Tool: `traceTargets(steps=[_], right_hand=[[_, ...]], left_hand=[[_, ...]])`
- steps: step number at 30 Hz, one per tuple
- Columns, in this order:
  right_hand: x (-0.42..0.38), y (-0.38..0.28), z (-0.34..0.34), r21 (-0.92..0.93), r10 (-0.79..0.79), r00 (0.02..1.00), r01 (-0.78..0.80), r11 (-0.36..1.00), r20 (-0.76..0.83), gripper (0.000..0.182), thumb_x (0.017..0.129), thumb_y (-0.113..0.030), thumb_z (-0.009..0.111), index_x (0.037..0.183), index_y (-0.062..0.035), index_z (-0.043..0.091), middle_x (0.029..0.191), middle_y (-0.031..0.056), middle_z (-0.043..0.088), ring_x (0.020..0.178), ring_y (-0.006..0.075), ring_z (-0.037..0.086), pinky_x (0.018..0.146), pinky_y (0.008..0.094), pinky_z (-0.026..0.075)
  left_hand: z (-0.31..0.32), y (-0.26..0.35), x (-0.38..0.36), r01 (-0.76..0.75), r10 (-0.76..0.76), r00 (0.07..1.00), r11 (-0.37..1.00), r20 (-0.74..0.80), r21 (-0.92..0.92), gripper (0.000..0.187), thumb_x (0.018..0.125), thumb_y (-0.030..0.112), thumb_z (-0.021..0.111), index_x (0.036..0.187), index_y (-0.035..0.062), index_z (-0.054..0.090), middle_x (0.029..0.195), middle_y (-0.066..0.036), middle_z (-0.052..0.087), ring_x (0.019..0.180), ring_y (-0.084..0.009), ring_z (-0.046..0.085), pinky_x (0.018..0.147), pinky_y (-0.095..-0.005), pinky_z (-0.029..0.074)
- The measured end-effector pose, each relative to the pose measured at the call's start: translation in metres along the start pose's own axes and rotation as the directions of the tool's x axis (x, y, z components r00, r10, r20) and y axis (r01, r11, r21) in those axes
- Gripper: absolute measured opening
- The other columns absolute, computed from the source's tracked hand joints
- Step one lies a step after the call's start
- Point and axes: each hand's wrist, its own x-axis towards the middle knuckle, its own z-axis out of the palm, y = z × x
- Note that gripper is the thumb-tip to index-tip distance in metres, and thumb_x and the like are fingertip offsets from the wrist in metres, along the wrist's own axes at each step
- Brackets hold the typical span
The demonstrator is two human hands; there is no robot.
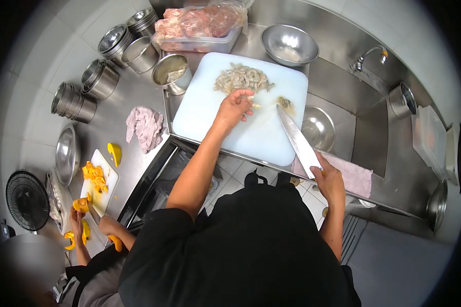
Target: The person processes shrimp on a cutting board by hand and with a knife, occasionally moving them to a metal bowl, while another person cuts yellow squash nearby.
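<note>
My right hand (329,179) is wrapped round the handle of a large kitchen knife (298,139). Its blade slants over the right side of a white cutting board (200,115), the tip beside a small dark heap of scraps (285,104). Peeled raw shrimp (243,78) lie in a grey pile toward the board's far edge. Just in front of that pile hovers my left hand (234,108), fingers loosely curled and apart. A pale bit lies by its fingertips; I see nothing clearly held.
A steel pot (172,74), bagged meat in a plastic tub (197,46) and a steel bowl (290,45) border the board. Right is a sink (333,87) with a tap (369,57). At lower left another person's hands (77,225) hold orange pumpkin near a small board (107,179).
</note>
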Motion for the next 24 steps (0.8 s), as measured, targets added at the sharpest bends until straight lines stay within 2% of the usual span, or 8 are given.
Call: traceTargets(steps=[4,7,10,13,16,19,22,24], right_hand=[[0.004,0.007,0.002,0.137,-0.027,0.999,0.03,0.99,-0.022,0.046,0.095,-0.026,0.07,0.139,-0.0135,0.066,0.126,0.0191,0.071,0.112,0.0369,0.07,0.097,0.0406,0.052],[0.011,0.017,0.006,0.151,-0.143,0.986,0.154,0.976,-0.083,0.045,0.095,-0.026,0.069,0.138,-0.0138,0.067,0.126,0.0186,0.071,0.114,0.0362,0.07,0.098,0.0394,0.052],[0.014,0.016,0.001,0.12,-0.185,0.977,0.197,0.973,-0.105,0.044,0.096,-0.026,0.068,0.138,-0.0133,0.067,0.126,0.0178,0.071,0.104,0.0357,0.072,0.094,0.0387,0.053],[0.015,0.008,-0.01,0.155,-0.152,0.988,0.155,0.976,-0.036,0.045,0.095,-0.027,0.068,0.138,-0.0131,0.067,0.115,0.0204,0.074,0.09,0.0341,0.074,0.087,0.0387,0.054],[0.026,0.012,-0.015,0.102,-0.186,0.982,0.182,0.978,0.036,0.046,0.095,-0.028,0.068,0.138,-0.013,0.066,0.099,0.0226,0.075,0.079,0.0323,0.074,0.082,0.0396,0.054],[0.037,0.009,-0.02,0.073,-0.232,0.971,0.228,0.971,0.055,0.046,0.095,-0.028,0.068,0.138,-0.014,0.066,0.09,0.0243,0.073,0.079,0.0331,0.074,0.081,0.04,0.054],[0.047,0.002,-0.029,0.129,-0.197,0.974,0.183,0.975,0.112,0.045,0.095,-0.028,0.068,0.138,-0.0157,0.067,0.094,0.0236,0.074,0.083,0.0349,0.073,0.083,0.0406,0.054],[0.055,0.006,-0.028,0.138,-0.268,0.961,0.256,0.957,0.07,0.045,0.095,-0.028,0.068,0.138,-0.018,0.067,0.098,0.0231,0.074,0.087,0.0362,0.072,0.084,0.0417,0.053]], left_hand=[[0.015,-0.007,0.0,0.039,-0.04,0.999,0.992,0.007,0.124,0.029,0.096,0.017,0.067,0.123,0.0087,0.068,0.091,0.004,0.07,0.079,-0.0074,0.064,0.062,-0.0246,0.046],[0.023,-0.004,-0.005,0.064,-0.051,0.996,0.978,-0.069,0.199,0.027,0.095,0.021,0.068,0.12,0.0108,0.073,0.095,-0.002,0.074,0.08,-0.0155,0.068,0.065,-0.0306,0.051],[0.023,0.002,-0.018,-0.002,0.113,0.99,0.598,-0.082,0.802,0.024,0.093,0.024,0.07,0.113,0.0123,0.077,0.101,-0.008,0.076,0.084,-0.0268,0.071,0.076,-0.0366,0.056],[0.019,-0.002,-0.026,0.028,0.086,0.993,0.496,-0.081,0.868,0.024,0.091,0.028,0.071,0.108,0.0129,0.078,0.099,-0.011,0.075,0.089,-0.0345,0.07,0.086,-0.0402,0.056],[0.013,-0.018,-0.024,-0.338,0.544,0.83,0.315,0.123,0.887,0.026,0.091,0.031,0.07,0.106,0.0122,0.079,0.093,-0.011,0.075,0.09,-0.0324,0.07,0.088,-0.041,0.055],[0.02,-0.021,-0.021,-0.347,0.479,0.861,0.31,0.17,0.885,0.025,0.092,0.031,0.069,0.103,0.0122,0.079,0.089,-0.012,0.075,0.088,-0.0335,0.07,0.086,-0.0419,0.056],[0.037,-0.014,-0.022,-0.027,0.338,0.937,0.315,-0.086,0.949,0.021,0.092,0.027,0.069,0.101,0.0104,0.079,0.089,-0.013,0.075,0.086,-0.0329,0.071,0.082,-0.0403,0.057],[0.044,-0.007,-0.023,0.098,0.227,0.946,0.477,-0.23,0.873,0.021,0.093,0.026,0.069,0.101,0.0087,0.079,0.087,-0.012,0.076,0.081,-0.0281,0.072,0.079,-0.0375,0.056]])
